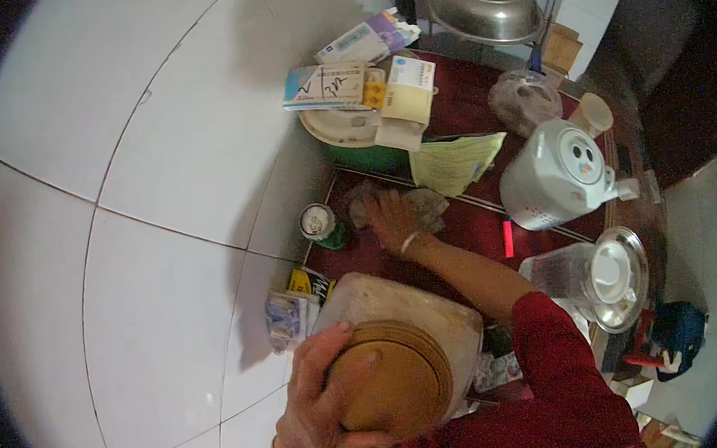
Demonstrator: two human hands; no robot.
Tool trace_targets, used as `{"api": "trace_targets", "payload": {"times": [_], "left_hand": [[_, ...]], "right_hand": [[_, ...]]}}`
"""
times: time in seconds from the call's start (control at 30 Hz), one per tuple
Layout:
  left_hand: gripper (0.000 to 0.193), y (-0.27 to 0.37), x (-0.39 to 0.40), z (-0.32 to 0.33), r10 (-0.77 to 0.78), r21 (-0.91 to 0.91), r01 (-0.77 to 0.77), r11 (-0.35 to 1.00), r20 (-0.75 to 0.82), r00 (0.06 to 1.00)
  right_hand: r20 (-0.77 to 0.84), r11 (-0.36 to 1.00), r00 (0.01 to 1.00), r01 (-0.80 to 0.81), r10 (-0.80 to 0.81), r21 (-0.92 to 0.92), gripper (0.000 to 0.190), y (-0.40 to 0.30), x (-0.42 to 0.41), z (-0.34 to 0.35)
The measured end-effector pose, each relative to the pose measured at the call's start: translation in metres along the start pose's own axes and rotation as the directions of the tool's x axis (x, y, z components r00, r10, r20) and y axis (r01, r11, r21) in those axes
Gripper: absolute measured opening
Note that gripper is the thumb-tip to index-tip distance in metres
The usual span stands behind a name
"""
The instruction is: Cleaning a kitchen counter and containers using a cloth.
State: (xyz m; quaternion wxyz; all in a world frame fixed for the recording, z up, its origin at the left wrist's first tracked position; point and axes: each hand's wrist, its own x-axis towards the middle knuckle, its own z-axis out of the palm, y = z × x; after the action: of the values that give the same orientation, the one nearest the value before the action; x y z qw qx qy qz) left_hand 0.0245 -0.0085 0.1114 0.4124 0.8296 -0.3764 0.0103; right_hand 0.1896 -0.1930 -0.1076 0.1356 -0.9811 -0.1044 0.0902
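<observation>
My left hand (pixel 324 394) spreads over the brown screw lid (pixel 396 379) of a large clear plastic jar (pixel 396 297), its fingers gripping the lid's side. The jar stands close before my body. My right hand (pixel 393 221) reaches past the jar and presses a crumpled greyish cloth (pixel 430 206) onto the dark red tabletop (pixel 374 257). A green drink can (pixel 324 223) stands by the wall, left of my right hand. Just beyond the cloth, a yellow-green paper leaflet (pixel 455 163) leans beside a green container (pixel 369 159).
Medicine boxes (pixel 329 87) lie on the container's white lid (pixel 335 128). Rightward stand a white kettle (pixel 550 177), a clear pitcher (pixel 555 272) on a metal tray (pixel 637 278) and a red lighter (pixel 509 238). Small packets (pixel 287 315) sit against the tiled wall (pixel 156 303). A steel basin (pixel 483 5) is behind.
</observation>
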Motion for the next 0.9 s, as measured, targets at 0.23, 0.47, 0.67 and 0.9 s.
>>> {"api": "trace_targets", "payload": {"times": [0.23, 0.47, 0.67, 0.9], "left_hand": [[0.076, -0.005, 0.001, 0.006, 0.029, 0.020, -0.028, 0.999, -0.026, 0.999], [0.057, -0.004, 0.036, -0.022, -0.030, 0.084, 0.026, 0.996, 0.045, 0.999], [0.051, -0.033, 0.206, 0.048, 0.217, 0.427, -0.338, 0.839, 0.307, 0.927], [0.035, -0.066, 0.253, 0.153, -0.068, 0.534, -0.360, 0.765, 0.623, 0.779]], "right_hand": [[-0.418, 0.983, 0.893, 0.124, -0.169, -0.132, 0.049, -0.010, 0.070, 0.025], [-0.511, 0.957, 0.841, 0.269, -0.178, 0.110, 0.051, 0.019, 0.013, 0.019], [-0.568, 0.969, 0.820, 0.190, -0.068, 0.158, 0.041, 0.028, -0.050, 0.023], [-0.581, 0.984, 0.814, 0.122, -0.026, 0.127, 0.040, 0.038, -0.088, 0.028]]}}
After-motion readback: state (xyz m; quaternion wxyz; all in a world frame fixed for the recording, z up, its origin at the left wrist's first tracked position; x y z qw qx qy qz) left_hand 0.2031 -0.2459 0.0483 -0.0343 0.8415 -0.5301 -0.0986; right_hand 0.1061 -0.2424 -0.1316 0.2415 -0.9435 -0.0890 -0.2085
